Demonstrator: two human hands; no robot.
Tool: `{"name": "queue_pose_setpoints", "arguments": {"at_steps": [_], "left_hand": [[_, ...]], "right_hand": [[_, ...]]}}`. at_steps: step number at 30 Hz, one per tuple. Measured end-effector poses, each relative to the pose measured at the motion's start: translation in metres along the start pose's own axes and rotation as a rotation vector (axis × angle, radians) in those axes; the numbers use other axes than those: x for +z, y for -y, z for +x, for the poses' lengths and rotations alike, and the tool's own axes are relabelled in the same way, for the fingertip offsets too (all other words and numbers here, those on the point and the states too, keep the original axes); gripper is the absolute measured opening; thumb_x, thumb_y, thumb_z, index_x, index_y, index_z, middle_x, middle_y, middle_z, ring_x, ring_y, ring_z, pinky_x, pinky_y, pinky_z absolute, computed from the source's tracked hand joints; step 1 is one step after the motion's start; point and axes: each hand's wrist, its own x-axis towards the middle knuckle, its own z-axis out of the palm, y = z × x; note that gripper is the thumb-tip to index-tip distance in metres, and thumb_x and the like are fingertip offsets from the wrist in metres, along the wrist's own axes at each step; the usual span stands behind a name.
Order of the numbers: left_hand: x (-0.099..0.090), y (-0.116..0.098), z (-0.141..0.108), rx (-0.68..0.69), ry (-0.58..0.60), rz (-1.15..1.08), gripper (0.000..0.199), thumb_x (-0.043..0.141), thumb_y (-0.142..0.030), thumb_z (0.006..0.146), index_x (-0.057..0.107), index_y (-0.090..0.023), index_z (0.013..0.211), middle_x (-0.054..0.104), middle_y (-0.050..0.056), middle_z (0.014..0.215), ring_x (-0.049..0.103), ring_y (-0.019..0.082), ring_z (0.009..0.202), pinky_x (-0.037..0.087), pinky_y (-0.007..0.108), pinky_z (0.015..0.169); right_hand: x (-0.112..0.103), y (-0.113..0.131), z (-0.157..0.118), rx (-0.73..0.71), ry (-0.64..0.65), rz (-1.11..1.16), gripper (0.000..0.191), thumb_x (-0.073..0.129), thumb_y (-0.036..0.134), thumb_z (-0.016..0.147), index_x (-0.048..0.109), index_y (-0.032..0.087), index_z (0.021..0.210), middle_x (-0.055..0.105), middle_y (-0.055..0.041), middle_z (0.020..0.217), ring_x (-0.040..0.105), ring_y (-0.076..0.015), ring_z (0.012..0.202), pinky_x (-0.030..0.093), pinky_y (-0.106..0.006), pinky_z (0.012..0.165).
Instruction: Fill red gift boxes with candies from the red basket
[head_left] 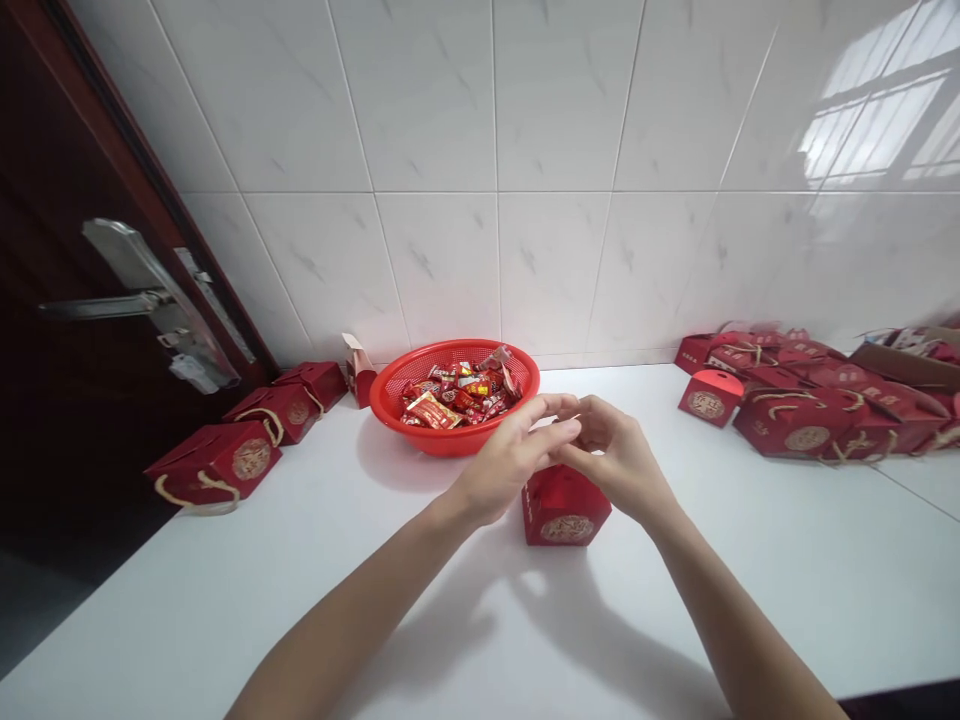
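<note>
A small red gift box with a round gold emblem stands upright on the white table in front of me. My left hand reaches over its top from the left, thumb and fingers drawn together. From the right comes my right hand, its fingers curled and closed as well. The fingertips of both hands meet just above the box. They cover its upper part, and whatever is pinched between them is hidden. Behind my left hand sits a red plastic basket holding wrapped candies.
Several red boxes with rope handles line the left table edge by a dark door. A partly opened box stands left of the basket. One small box and a pile of red boxes lie at the right. A tiled wall is behind.
</note>
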Motion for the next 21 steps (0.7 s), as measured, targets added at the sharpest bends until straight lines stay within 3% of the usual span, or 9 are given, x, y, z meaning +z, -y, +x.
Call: {"name": "queue_pose_setpoints", "arguments": {"at_steps": [4, 7, 10, 14, 17, 21], "left_hand": [[0.005, 0.0, 0.005, 0.0, 0.055, 0.027, 0.037, 0.066, -0.035, 0.088, 0.058, -0.019, 0.12, 0.054, 0.012, 0.144, 0.056, 0.028, 0.131, 0.05, 0.04, 0.103], [-0.005, 0.0, 0.0, -0.027, 0.081, 0.078, 0.043, 0.071, -0.038, 0.085, 0.059, -0.02, 0.123, 0.051, 0.013, 0.148, 0.057, 0.03, 0.13, 0.052, 0.043, 0.103], [-0.028, -0.002, -0.012, -0.043, 0.058, 0.177, 0.045, 0.075, -0.039, 0.082, 0.062, -0.02, 0.121, 0.06, 0.012, 0.139, 0.056, 0.03, 0.131, 0.052, 0.045, 0.104], [-0.069, -0.006, -0.034, -0.121, -0.069, 0.333, 0.043, 0.077, -0.043, 0.079, 0.068, -0.022, 0.115, 0.069, 0.009, 0.126, 0.061, 0.03, 0.125, 0.05, 0.045, 0.106], [-0.099, -0.011, -0.052, -0.101, -0.151, 0.442, 0.037, 0.074, -0.048, 0.081, 0.074, -0.023, 0.109, 0.071, 0.009, 0.124, 0.065, 0.031, 0.119, 0.052, 0.045, 0.104], [-0.13, -0.016, -0.077, -0.082, -0.24, 0.54, 0.036, 0.074, -0.053, 0.08, 0.079, -0.026, 0.103, 0.076, 0.009, 0.115, 0.068, 0.032, 0.11, 0.054, 0.045, 0.1]], "right_hand": [[-0.015, -0.001, -0.004, 0.012, -0.126, -0.011, 0.022, 0.071, 0.038, 0.078, 0.061, 0.021, 0.088, 0.072, -0.0033, 0.073, 0.066, -0.019, 0.067, 0.053, -0.031, 0.062], [-0.044, -0.003, -0.009, -0.013, -0.284, -0.016, 0.026, 0.078, 0.04, 0.071, 0.064, 0.021, 0.084, 0.07, -0.003, 0.071, 0.067, -0.0197, 0.067, 0.054, -0.032, 0.062], [-0.084, -0.004, -0.018, 0.015, -0.433, -0.017, 0.032, 0.087, 0.04, 0.06, 0.069, 0.021, 0.078, 0.071, -0.0035, 0.072, 0.068, -0.02, 0.066, 0.057, -0.035, 0.065], [-0.141, -0.008, -0.033, 0.08, -0.591, -0.055, 0.041, 0.094, 0.044, 0.046, 0.073, 0.02, 0.073, 0.072, -0.0047, 0.071, 0.066, -0.0203, 0.065, 0.055, -0.036, 0.064], [-0.18, -0.012, -0.04, 0.13, -0.726, -0.147, 0.048, 0.095, 0.045, 0.034, 0.075, 0.021, 0.07, 0.071, -0.0076, 0.071, 0.064, -0.0223, 0.067, 0.05, -0.038, 0.062], [-0.227, -0.02, -0.042, 0.239, -0.864, -0.374, 0.038, 0.096, 0.046, 0.04, 0.072, 0.024, 0.059, 0.072, -0.0114, 0.075, 0.062, -0.024, 0.074, 0.047, -0.043, 0.066]]}}
